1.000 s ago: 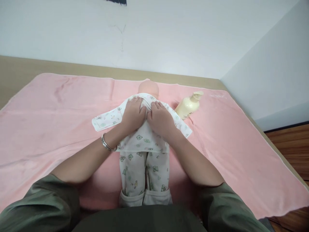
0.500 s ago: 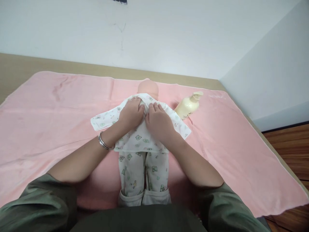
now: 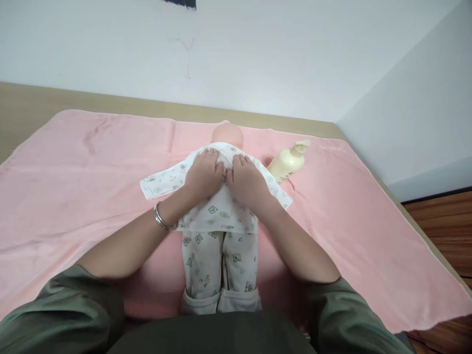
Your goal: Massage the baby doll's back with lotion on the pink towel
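Note:
A baby doll (image 3: 227, 133) lies stretched out with its head away from me, dressed in a white printed shirt (image 3: 221, 215) and matching trousers (image 3: 202, 263). Both my hands rest on the upper part of the shirt, side by side. My left hand (image 3: 205, 173), with silver bangles at the wrist, is flat on the cloth, fingers extended toward the doll's neck. Opposite it, my right hand (image 3: 249, 180) also lies flat with its fingers stretched. The two thumbs almost meet at the middle of the shirt. Neither hand grips anything that I can see.
A pale yellow pump bottle (image 3: 287, 163) leans beside the doll's right-hand sleeve as I see it. Under everything spreads a pink blanket (image 3: 350, 221) on a wooden-coloured table (image 3: 22, 103). A white wall (image 3: 258, 54) rises behind, and brown wooden furniture (image 3: 442, 221) stands at the right.
Both hands have shifted very slightly to the right on the shirt, and the thumbs have drawn closer together. The doll and the bottle stay where they were.

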Demonstrator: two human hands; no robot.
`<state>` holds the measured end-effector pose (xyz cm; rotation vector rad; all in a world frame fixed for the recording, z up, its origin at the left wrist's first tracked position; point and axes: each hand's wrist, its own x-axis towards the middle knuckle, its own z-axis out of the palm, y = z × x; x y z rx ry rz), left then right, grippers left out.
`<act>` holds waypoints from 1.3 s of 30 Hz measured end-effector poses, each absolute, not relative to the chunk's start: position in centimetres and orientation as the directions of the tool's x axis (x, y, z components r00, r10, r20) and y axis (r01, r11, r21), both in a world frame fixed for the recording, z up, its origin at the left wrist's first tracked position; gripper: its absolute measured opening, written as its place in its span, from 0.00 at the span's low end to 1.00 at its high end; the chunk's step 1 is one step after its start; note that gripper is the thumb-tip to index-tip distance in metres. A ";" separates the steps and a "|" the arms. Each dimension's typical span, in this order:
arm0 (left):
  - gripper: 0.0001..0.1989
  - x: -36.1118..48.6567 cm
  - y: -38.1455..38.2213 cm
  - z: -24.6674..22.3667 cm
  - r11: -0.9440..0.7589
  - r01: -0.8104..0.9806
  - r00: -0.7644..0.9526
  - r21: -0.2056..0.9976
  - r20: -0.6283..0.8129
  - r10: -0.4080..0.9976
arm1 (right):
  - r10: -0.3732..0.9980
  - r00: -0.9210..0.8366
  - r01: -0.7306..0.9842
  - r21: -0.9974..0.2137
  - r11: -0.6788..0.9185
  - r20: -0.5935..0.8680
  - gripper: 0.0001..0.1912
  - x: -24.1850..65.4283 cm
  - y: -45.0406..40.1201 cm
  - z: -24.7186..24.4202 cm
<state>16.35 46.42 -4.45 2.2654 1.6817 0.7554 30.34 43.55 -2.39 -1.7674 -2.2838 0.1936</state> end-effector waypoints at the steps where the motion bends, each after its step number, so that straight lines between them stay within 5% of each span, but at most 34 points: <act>1: 0.25 16.0 47.0 -4.3 -0.294 0.824 0.194 0.485 0.245 0.950 | 0.962 -0.245 0.932 -0.244 0.268 0.121 0.31 30.0 42.9 -2.4; 5: 0.22 15.8 47.5 -3.9 -0.257 0.839 0.164 0.479 0.227 0.960 | 0.953 -0.263 0.921 -0.256 0.294 0.149 0.29 29.4 42.1 -2.4; 12: 0.23 17.3 44.2 -4.7 -0.384 0.841 0.220 0.382 0.407 0.886 | 0.964 -0.241 0.870 -0.414 0.268 0.116 0.26 31.6 45.9 -2.5; 23: 0.26 15.8 48.1 -5.9 -0.303 0.796 0.145 0.525 0.320 0.936 | 0.956 -0.265 0.936 -0.204 0.286 0.125 0.32 29.4 42.4 -2.1; 30: 0.26 16.2 47.6 -6.2 -0.302 0.802 0.126 0.516 0.348 0.929 | 0.971 -0.186 0.898 -0.374 0.230 0.149 0.30 30.3 44.7 -3.0; 39: 0.29 16.2 47.8 -6.4 -0.304 0.801 0.122 0.516 0.356 0.926 | 0.976 -0.160 0.896 -0.392 0.206 0.149 0.34 30.4 45.5 -4.0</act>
